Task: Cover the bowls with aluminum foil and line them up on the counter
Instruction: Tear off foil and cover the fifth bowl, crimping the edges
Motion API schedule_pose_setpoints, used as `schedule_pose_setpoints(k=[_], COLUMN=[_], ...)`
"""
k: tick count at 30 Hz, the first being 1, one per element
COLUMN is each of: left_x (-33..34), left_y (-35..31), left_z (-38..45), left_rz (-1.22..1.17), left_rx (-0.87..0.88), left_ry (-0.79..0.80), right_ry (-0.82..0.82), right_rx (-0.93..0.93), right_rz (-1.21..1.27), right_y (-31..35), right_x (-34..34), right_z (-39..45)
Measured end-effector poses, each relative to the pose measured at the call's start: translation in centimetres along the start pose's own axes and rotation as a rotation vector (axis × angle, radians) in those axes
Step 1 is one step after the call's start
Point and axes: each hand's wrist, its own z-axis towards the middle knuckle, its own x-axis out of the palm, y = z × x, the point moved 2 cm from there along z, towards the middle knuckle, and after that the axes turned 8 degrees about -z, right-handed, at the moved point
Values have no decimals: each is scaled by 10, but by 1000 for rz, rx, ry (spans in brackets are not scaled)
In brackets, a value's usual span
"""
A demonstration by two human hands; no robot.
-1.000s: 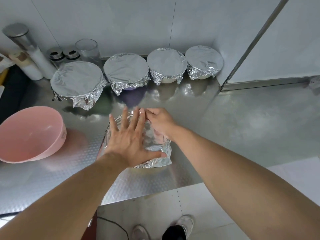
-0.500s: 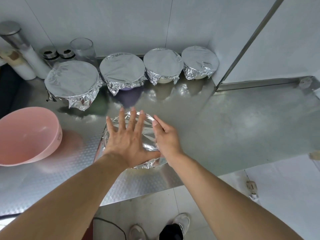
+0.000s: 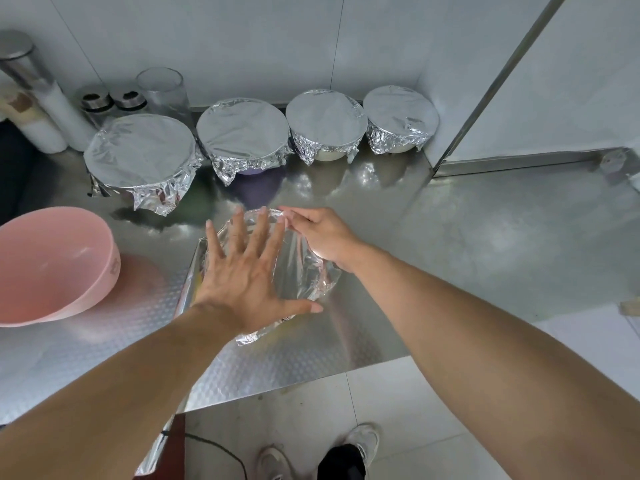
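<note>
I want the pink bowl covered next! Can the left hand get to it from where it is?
Probably yes. The left hand lies flat on the foil-wrapped bowl, holding nothing, and the pink bowl sits uncovered just to its left with only bare counter between.

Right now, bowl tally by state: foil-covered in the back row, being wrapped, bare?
Foil-covered bowls in the back row: 4
Bowl being wrapped, under the left hand and right hand: 1
Bare pink bowl: 1
Total: 6
</note>
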Motion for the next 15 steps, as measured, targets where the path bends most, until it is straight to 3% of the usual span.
schedule_pose_setpoints(k=[6, 15], left_x=[2, 2], left_y=[0, -1], left_z=[1, 2], left_rz=[-34, -18], left_rx=[-10, -31], left_ry=[22, 30], right_ry=[-174, -310], right_rx=[64, 123], right_rz=[68, 299], right_y=[-6, -16], right_x=[9, 29], right_z=[-16, -38])
